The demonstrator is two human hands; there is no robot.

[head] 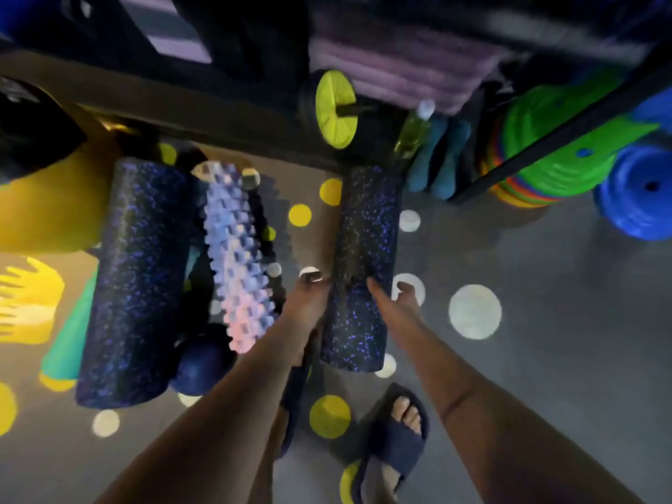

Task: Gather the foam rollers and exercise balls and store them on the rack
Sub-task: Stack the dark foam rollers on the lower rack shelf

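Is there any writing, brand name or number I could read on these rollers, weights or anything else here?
None can be read.
The right speckled foam roller shows only blue flecks.
The knobbly roller shows no print.
Any marks on the green weight plates are too blurred to read.

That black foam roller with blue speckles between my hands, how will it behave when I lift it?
The black, blue-speckled foam roller looks like solid foam: probably stiff and light. A smooth cylinder on its side, it would likely roll if pushed sideways. The left hand and right hand flanking it should steady it.
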